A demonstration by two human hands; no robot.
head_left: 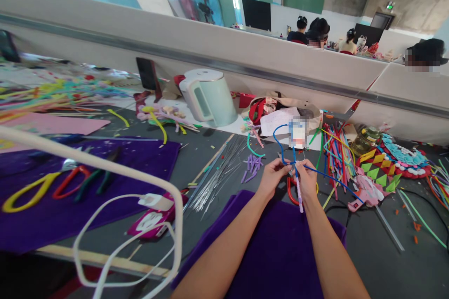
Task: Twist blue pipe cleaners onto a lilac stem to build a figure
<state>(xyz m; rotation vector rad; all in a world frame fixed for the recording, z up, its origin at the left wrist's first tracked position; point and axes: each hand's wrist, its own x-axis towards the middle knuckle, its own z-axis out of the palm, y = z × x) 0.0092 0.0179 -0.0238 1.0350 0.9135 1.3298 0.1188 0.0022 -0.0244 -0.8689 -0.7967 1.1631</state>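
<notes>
Pinching a blue pipe cleaner [280,142] between them, the left hand [272,178] and right hand [306,180] meet over the grey table [379,261], just past a purple cloth [277,247] that lies under the forearms. Both hands have fingers pressed together on the cleaner where it crosses a pale pink stem [299,194], which hangs down from the right hand. The blue cleaner loops up above the hands and trails off to the right. Red scissors [290,192] lie under the hands. A bundle of wires [219,173] lies to the left, short purple pieces [251,167] beside it. A white kettle [208,97] stands farther back. A white cable [105,196] curls at near left over a pink phone [152,219].
</notes>
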